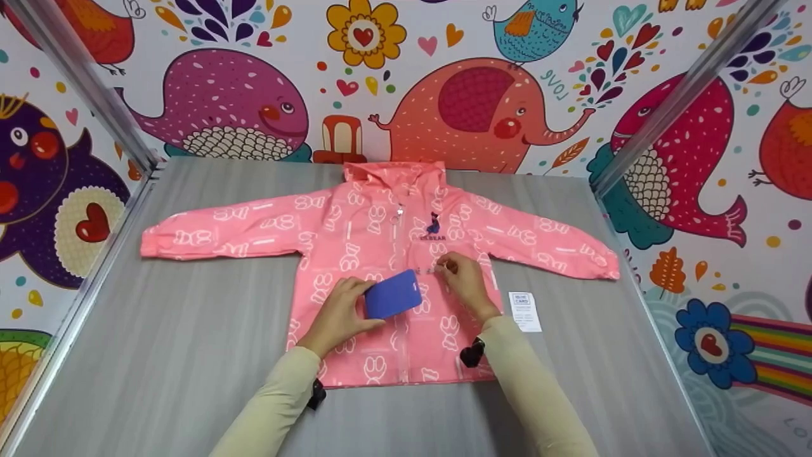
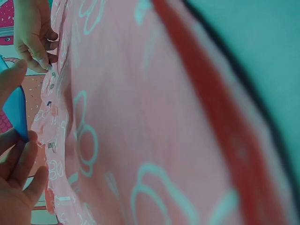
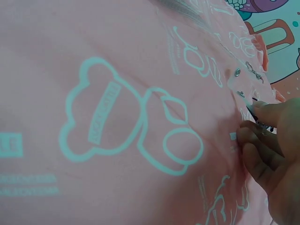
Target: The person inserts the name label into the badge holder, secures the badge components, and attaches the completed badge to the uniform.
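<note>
A pink hooded jacket point(image 1: 374, 330) with white bear prints lies spread out, zip side up, its sleeves stretched to both sides. Between the fingers and thumb of my left hand point(image 1: 346, 317) is a blue card point(image 1: 393, 295) with a small slot at one end, held above the jacket's front. My right hand point(image 1: 463, 282) pinches a small clip with a clear strap point(image 3: 240, 93) over the chest, below the dark bear logo point(image 1: 433, 223). Metal snaps point(image 3: 237, 72) show on the strap. The fingertips hide part of the clip.
A white printed paper card point(image 1: 524, 312) lies on the grey table point(image 1: 209, 355), right of the jacket. Metal frame posts point(image 1: 82, 82) stand at both back corners. Behind the table rises a wall point(image 1: 406, 38) with cartoon animals.
</note>
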{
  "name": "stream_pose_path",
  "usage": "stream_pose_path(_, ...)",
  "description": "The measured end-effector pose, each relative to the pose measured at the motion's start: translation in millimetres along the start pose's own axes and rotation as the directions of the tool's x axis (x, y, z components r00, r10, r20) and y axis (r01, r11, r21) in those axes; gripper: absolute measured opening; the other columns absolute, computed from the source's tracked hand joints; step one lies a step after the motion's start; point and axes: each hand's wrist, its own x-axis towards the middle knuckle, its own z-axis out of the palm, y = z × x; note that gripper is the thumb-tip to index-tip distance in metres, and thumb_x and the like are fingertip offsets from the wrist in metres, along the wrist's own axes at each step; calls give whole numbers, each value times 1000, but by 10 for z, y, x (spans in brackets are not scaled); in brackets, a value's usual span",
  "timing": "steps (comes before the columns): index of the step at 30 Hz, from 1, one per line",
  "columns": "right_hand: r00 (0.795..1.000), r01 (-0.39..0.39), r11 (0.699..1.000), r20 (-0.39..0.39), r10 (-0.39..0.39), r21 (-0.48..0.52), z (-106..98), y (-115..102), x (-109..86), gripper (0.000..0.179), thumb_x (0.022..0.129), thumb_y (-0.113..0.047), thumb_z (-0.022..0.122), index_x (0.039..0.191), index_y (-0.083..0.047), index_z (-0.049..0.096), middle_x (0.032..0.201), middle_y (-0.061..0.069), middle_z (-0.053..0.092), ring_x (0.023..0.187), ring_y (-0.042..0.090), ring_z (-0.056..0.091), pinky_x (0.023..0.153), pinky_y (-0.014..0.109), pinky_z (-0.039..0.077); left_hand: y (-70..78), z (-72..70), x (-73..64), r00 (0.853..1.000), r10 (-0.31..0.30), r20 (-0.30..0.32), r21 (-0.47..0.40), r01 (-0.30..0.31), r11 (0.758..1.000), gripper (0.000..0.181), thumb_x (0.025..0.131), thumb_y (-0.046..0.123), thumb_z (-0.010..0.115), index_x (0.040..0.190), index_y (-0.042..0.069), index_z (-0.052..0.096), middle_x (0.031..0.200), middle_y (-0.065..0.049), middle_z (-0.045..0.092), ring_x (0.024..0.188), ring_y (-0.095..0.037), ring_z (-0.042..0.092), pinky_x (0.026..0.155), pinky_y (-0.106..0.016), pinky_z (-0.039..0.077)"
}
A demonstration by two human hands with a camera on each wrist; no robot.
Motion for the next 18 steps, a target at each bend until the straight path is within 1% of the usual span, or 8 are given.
stream_pose_path(3,999,19,998,-26,-20,-62,21,-1,4,8,83,-2,74,91,-2,73,83,14,67,72,15,56,68,26,47,-7,-1,-1,1000,29,-5,27,-28,999,77,65,31,92,130,2,62,115,-10,65,107,-25,54,98,-43,52)
stream_pose_path(7,998,33,993,-55,-39,-111,49,7,-1,8,80,-2,76,88,-3,74,83,13,61,74,18,56,69,28,45,-16,4,-6,997,70,-15,72,-69,995,76,65,31,92,129,2,63,114,-9,65,105,-24,54,94,-41,52)
stream_pose_path(11,997,40,994,-65,-47,-103,61,10,-7,10,80,-2,76,90,-3,74,86,13,59,80,21,55,75,33,46,-19,16,-10,997,77,-15,89,-75,993,76,66,32,92,129,2,63,114,-8,65,103,-22,53,92,-39,52)
stream_pose_path(14,998,11,997,-63,-16,-77,51,-1,-9,14,80,-2,76,94,-2,74,93,14,59,87,25,58,83,38,49,-9,10,-11,998,68,-4,89,-67,994,76,66,33,91,130,3,63,114,-8,65,103,-21,52,91,-39,52)
stream_pose_path(16,998,-14,998,-61,10,-68,29,-17,-5,16,82,-3,76,97,-2,73,97,15,60,89,26,59,84,39,49,-1,-4,-5,998,62,3,85,-62,994,76,67,32,91,131,3,62,114,-8,65,104,-21,52,93,-40,52)
stream_pose_path(18,998,-18,998,-67,14,-59,-13,-43,6,18,83,-5,76,100,-2,73,101,15,61,88,27,60,83,37,49,10,-29,5,998,58,6,77,-58,995,76,67,31,91,131,3,62,115,-8,64,106,-23,53,94,-41,52)
